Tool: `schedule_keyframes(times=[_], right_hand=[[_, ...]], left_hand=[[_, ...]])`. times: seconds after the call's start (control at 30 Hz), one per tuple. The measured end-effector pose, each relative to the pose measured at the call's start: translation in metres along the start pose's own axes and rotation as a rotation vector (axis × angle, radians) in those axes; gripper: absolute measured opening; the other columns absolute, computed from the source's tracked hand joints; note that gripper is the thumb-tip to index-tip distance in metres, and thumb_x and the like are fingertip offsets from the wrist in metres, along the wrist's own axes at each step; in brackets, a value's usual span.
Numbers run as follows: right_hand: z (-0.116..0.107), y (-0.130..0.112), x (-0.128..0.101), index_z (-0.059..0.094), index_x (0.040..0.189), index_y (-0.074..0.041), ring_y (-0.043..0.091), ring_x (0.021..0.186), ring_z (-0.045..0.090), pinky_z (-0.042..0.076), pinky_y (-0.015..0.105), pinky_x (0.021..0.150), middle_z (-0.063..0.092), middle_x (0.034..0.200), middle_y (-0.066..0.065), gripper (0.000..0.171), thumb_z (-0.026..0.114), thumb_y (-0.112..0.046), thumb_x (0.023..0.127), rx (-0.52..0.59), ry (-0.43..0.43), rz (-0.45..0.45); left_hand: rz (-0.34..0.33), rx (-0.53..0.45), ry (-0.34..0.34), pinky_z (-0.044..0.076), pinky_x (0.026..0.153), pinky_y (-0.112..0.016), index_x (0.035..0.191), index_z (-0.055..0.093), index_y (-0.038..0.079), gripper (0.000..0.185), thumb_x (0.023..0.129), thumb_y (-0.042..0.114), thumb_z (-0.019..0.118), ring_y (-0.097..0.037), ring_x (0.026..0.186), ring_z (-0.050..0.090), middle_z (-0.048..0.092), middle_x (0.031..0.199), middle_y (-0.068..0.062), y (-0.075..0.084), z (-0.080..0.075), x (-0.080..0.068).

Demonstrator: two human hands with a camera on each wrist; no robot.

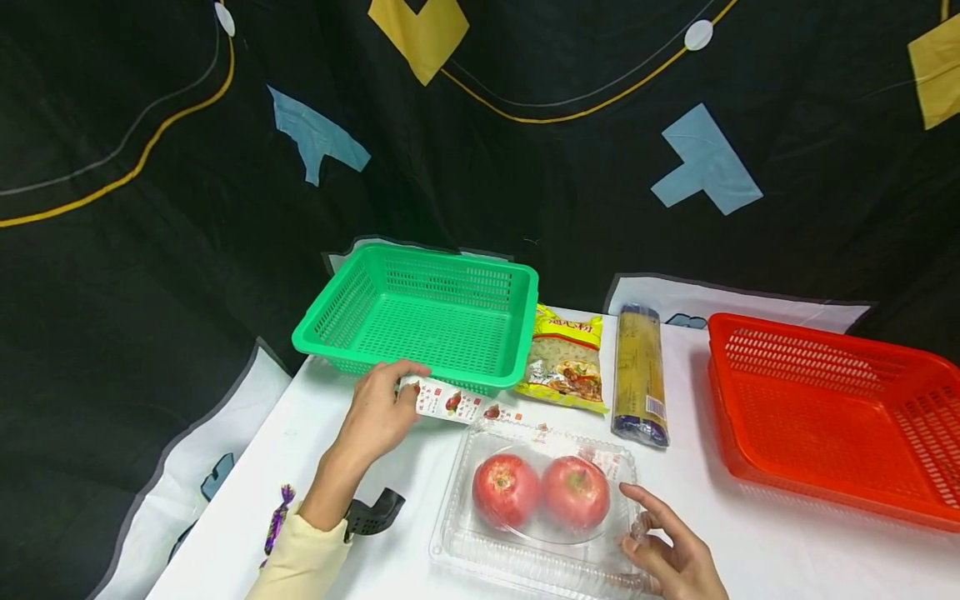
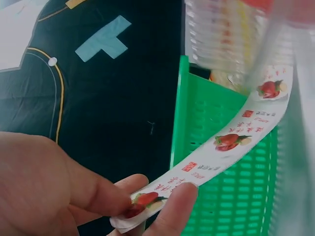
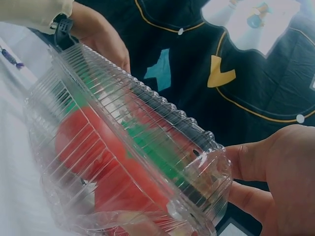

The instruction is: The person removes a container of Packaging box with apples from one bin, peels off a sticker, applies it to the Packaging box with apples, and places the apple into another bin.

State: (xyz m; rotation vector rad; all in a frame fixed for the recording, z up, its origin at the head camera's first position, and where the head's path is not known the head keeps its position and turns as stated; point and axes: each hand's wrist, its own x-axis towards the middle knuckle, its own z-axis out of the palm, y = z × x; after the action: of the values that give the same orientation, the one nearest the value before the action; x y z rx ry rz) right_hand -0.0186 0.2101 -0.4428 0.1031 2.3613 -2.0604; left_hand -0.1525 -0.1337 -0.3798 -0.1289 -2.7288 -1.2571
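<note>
Purple wrapping marks a small twisted candy (image 1: 277,525) at the left of the desk (image 1: 247,525), beside the sleeved forearm. Farther back stands the green basket (image 1: 420,333), its near wall just behind the left hand (image 1: 381,410), closing off the space there. Right of it, and partly behind its corner, a yellow food packet (image 1: 566,358) lies just beyond the container; next comes a tall, tan-and-dark wrapped roll (image 1: 640,375), then the red basket (image 1: 832,425) at the far right. A black cloth (image 1: 480,167) with blue and yellow shapes hangs behind.

The left hand pinches the left end of a white printed strip (image 1: 453,402) between thumb and fingers. The strip reaches across to the far edge of the clear plastic container (image 1: 517,560), which sits between the hands, in front of the packet, with two red apples (image 1: 576,493) inside. The right hand grips the container's right end, fingers on the outside.

The strip's long axis runs left to right, dipping slightly toward the container. The container lies roughly crosswise too, slightly askew, its apples side by side along that length.
</note>
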Motion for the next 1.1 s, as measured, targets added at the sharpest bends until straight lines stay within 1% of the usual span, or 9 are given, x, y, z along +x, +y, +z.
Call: schedule_keyframes(times=[0.1,0.2,0.33,0.4,0.5,0.63,0.73,0.93,1.1], right_hand=[[0.002,0.0,-0.001,0.056,0.135,-0.005,0.013,0.061,0.056,0.046,0.026,0.051,0.046,0.092,0.013,0.051,0.068,0.002,0.087,-0.003,0.012,0.011],[0.003,0.002,-0.002,0.056,0.135,-0.004,0.013,0.06,0.055,0.045,0.026,0.05,0.046,0.092,0.012,0.05,0.067,0.003,0.087,-0.005,0.023,0.013],[0.005,0.003,-0.003,0.057,0.133,-0.005,0.013,0.06,0.053,0.042,0.025,0.045,0.046,0.092,0.011,0.049,0.068,0.002,0.086,-0.005,0.036,0.037],[0.005,0.003,-0.003,0.058,0.133,-0.006,0.013,0.06,0.052,0.04,0.025,0.044,0.046,0.092,0.012,0.049,0.069,0.001,0.086,-0.01,0.044,0.046],[0.005,0.004,-0.003,0.058,0.133,-0.004,0.015,0.06,0.053,0.041,0.026,0.046,0.045,0.093,0.012,0.05,0.069,0.002,0.085,-0.022,0.047,0.044],[0.005,0.005,-0.004,0.058,0.132,-0.003,0.017,0.061,0.054,0.043,0.028,0.049,0.044,0.093,0.013,0.05,0.07,0.003,0.084,-0.042,0.044,0.043],[0.005,0.007,-0.005,0.058,0.131,-0.004,0.016,0.06,0.054,0.043,0.027,0.047,0.044,0.093,0.013,0.05,0.07,0.004,0.083,-0.049,0.044,0.042],[0.006,0.009,-0.008,0.058,0.132,-0.006,0.018,0.064,0.057,0.046,0.028,0.049,0.042,0.095,0.014,0.051,0.07,0.004,0.083,-0.044,0.04,0.035],[0.007,0.01,-0.008,0.058,0.133,-0.006,0.02,0.069,0.059,0.048,0.029,0.054,0.042,0.096,0.014,0.052,0.071,0.004,0.083,-0.044,0.047,0.053]], left_hand=[[-0.011,-0.06,-0.019,0.045,0.054,-0.034,0.123,0.066,0.005,0.04,0.095,-0.002,0.039,-0.015,0.062,0.067,0.054,0.099,-0.016,0.003,-0.002,-0.002],[-0.003,-0.102,-0.019,0.043,0.045,-0.031,0.126,0.064,0.003,0.04,0.097,-0.003,0.037,-0.015,0.061,0.068,0.054,0.103,-0.017,0.007,-0.004,-0.002],[-0.003,-0.172,-0.005,0.039,0.038,-0.028,0.128,0.063,0.003,0.037,0.098,-0.003,0.041,-0.016,0.058,0.068,0.054,0.11,-0.018,0.011,-0.005,-0.002],[-0.01,-0.212,0.001,0.038,0.038,-0.026,0.128,0.063,0.004,0.036,0.098,-0.003,0.045,-0.017,0.057,0.068,0.055,0.109,-0.018,0.013,-0.005,-0.001],[-0.022,-0.27,0.014,0.038,0.039,-0.025,0.125,0.064,0.005,0.032,0.097,-0.003,0.051,-0.019,0.058,0.069,0.056,0.105,-0.017,0.015,-0.005,-0.001],[-0.023,-0.331,0.04,0.049,0.045,-0.027,0.121,0.066,0.005,0.027,0.097,-0.001,0.055,-0.021,0.062,0.07,0.056,0.099,-0.017,0.018,-0.004,0.001],[-0.026,-0.361,0.052,0.052,0.049,-0.03,0.119,0.067,0.005,0.025,0.097,0.0,0.058,-0.024,0.064,0.07,0.056,0.098,-0.017,0.02,-0.003,0.001],[-0.021,-0.436,0.061,0.055,0.053,-0.031,0.114,0.068,0.006,0.02,0.095,0.003,0.064,-0.029,0.062,0.069,0.057,0.096,-0.018,0.025,0.001,0.002],[-0.009,-0.487,0.054,0.057,0.059,-0.033,0.107,0.071,0.004,0.015,0.093,0.004,0.068,-0.026,0.061,0.069,0.064,0.097,-0.017,0.029,0.004,0.002]])
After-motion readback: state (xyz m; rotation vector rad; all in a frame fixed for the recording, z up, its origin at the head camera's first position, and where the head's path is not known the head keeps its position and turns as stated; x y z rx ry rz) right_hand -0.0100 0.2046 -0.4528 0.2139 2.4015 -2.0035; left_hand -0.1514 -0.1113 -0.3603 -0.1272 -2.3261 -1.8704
